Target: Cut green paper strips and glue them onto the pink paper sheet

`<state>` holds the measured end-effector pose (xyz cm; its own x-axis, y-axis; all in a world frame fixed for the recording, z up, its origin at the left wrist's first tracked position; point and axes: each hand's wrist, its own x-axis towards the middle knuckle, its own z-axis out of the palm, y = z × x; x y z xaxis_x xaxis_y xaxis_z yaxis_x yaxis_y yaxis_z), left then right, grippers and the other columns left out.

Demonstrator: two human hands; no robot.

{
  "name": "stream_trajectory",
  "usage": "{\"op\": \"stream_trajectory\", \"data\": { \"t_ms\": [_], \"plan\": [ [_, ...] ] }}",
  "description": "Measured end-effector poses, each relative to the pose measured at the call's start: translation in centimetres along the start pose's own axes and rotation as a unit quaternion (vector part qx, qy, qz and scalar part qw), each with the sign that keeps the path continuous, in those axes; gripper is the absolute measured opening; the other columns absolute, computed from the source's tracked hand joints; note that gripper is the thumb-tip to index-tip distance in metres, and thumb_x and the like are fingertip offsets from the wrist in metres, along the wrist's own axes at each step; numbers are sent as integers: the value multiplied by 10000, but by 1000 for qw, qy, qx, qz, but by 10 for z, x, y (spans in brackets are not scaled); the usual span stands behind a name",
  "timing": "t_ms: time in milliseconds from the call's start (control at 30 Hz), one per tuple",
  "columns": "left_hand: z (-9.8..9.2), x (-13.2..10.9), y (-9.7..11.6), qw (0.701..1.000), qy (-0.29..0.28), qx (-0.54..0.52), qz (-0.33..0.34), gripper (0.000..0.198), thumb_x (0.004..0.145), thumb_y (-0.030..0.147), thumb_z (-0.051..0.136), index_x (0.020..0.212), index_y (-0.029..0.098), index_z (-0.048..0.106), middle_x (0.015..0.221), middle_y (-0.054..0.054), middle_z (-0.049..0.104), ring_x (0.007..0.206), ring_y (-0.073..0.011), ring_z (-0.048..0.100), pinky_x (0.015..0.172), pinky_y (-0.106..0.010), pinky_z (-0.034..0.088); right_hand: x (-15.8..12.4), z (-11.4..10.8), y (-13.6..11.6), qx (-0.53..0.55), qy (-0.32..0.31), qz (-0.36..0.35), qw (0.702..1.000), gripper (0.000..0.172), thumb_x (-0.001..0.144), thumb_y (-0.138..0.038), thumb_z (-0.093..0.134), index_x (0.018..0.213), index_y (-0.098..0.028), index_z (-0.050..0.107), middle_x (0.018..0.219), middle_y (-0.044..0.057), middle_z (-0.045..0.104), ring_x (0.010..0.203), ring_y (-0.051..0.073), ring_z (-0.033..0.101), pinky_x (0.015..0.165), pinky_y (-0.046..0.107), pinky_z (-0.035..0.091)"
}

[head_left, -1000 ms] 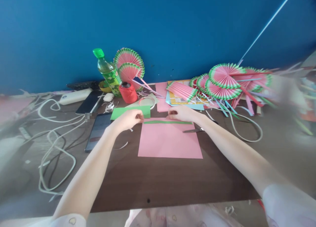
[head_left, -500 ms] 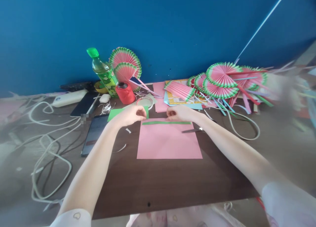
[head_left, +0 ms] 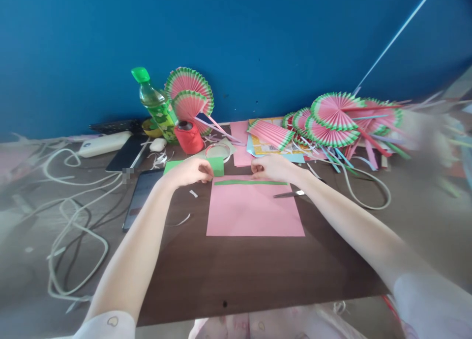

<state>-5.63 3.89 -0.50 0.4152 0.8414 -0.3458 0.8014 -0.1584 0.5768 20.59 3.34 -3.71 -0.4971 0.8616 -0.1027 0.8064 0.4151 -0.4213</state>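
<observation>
A pink paper sheet (head_left: 254, 211) lies flat on the dark table, with a narrow green paper strip (head_left: 236, 183) along its far edge. My left hand (head_left: 193, 173) is at the sheet's far left corner, fingers curled together close to the strip's left end; whether they pinch anything is hidden. Further right, my right hand (head_left: 272, 169) has its thumb and fingers closed at the strip, at the sheet's far edge. Behind my left hand lies a green paper piece (head_left: 218, 166). Scissors (head_left: 289, 194) rest by the sheet's right edge, partly beneath my right forearm.
Folded pink-and-green paper fans (head_left: 334, 120) are heaped at the back right, and more fans (head_left: 190, 96) lean on the blue wall. A green-capped bottle (head_left: 157, 105), a red spool (head_left: 189, 137), a roll of tape (head_left: 217, 152), phones (head_left: 140, 196) and white cables (head_left: 79, 231) lie around.
My left hand has shifted slightly left, off the sheet's far edge, uncovering its corner. My right hand stays at the strip. The whole view has moved a little.
</observation>
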Motion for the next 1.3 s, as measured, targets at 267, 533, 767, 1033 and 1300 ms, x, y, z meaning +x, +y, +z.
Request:
{"op": "stream_trajectory", "data": {
  "t_ms": [267, 533, 767, 1033, 1300],
  "plan": [
    [4, 2, 1, 999, 31, 28, 25, 162, 631, 253, 522, 752, 189, 608, 698, 3, 670, 689, -155, 612, 643, -236, 437, 1, -1, -1, 60, -9, 8, 998, 226, 722, -419, 560, 684, -197, 548, 679, -10, 602, 588, 118, 506, 548, 235, 308],
    [20, 12, -1, 996, 54, 65, 21, 115, 652, 254, 542, 740, 202, 595, 761, -1, 666, 701, -150, 596, 626, -231, 426, -1, -5, -5, 37, -30, 12, 999, 223, 678, -415, 594, 678, -202, 528, 673, -20, 584, 582, 111, 477, 534, 238, 277],
    [28, 13, 4, 995, 53, 81, 27, 120, 664, 273, 548, 748, 198, 587, 747, -4, 641, 657, -145, 564, 581, -237, 395, 0, -5, -3, 46, -35, 3, 998, 197, 664, -379, 598, 682, -203, 514, 657, -23, 560, 563, 104, 457, 528, 239, 272],
    [29, 11, 8, 996, 50, 66, 35, 107, 681, 290, 555, 729, 196, 568, 729, 2, 627, 655, -145, 555, 584, -239, 391, 0, -4, 1, 67, -46, 1, 997, 191, 662, -377, 599, 707, -205, 530, 660, -26, 547, 553, 99, 454, 520, 233, 278],
    [31, 12, 7, 996, 52, 60, 38, 95, 683, 277, 552, 727, 195, 568, 719, -2, 619, 645, -145, 553, 574, -244, 390, 1, -3, 3, 77, -46, -2, 996, 185, 657, -370, 598, 703, -204, 530, 643, -35, 527, 548, 95, 448, 515, 227, 285]
  ]
}}
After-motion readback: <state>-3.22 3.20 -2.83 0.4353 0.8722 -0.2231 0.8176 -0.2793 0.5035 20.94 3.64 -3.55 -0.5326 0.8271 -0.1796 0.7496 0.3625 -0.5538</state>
